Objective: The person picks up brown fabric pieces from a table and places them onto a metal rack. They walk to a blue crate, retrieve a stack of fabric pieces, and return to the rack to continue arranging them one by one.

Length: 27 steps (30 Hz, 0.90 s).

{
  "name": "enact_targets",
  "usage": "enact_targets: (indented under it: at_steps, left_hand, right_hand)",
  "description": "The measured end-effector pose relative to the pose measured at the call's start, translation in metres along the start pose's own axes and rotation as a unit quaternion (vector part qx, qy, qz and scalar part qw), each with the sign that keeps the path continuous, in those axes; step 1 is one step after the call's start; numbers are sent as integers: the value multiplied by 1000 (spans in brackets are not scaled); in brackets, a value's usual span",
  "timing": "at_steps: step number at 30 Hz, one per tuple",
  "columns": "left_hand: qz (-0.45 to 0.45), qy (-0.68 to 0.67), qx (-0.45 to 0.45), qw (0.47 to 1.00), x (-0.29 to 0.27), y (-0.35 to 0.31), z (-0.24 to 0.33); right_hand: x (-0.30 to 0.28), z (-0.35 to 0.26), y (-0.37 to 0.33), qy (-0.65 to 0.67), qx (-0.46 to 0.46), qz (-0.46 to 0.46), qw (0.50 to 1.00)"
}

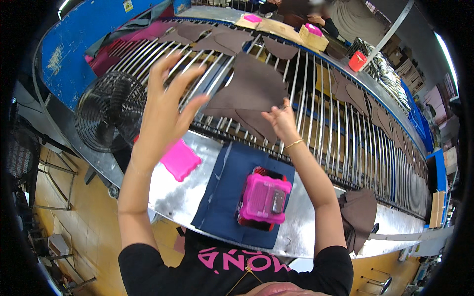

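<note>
My left hand (pixel 168 103) is raised over the left part of a conveyor of metal rods, its fingers spread and nothing in them. My right hand (pixel 282 121) is at the right edge of a dark brown fabric piece (pixel 256 81), with its loosely bent fingers apart. Another brown piece (pixel 252 121) lies at the near side of that fabric, partly overlapped. Below my hands, a pink plastic block with a clear window (pixel 266 200) rests on dark blue cloth (pixel 217 197) on the metal table. A flat pink plastic piece (pixel 181 160) lies left of the cloth.
A black fan (pixel 111 112) stands at the left by a blue machine housing (pixel 64 54). More brown pieces (pixel 224 39) lie across the rods (pixel 308 108). Brown fabric (pixel 359 212) hangs over the table's right edge. Beyond are a red bucket (pixel 357 61) and another person's hand (pixel 316 20).
</note>
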State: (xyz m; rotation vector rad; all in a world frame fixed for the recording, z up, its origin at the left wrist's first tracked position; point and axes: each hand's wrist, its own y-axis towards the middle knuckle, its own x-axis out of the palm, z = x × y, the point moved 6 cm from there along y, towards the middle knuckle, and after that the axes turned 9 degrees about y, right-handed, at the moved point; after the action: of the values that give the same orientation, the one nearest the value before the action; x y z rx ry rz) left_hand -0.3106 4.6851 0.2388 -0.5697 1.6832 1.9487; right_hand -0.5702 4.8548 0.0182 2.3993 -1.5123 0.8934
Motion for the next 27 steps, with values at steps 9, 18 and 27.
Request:
enact_targets:
  at_steps: [9,18,27]
  left_hand:
    - [-122,-3,-127,984,11,-70,-52]
    - [-144,-39,-57,987,30,-73,-3]
    - [-204,-107,-29,973,58,-76,46]
  right_hand:
    - [-17,67,53,-5,102,46,994]
    - [-127,-87,-121,-48,-111,77,990]
    - [-327,-183,-443,-647,-101,605,453]
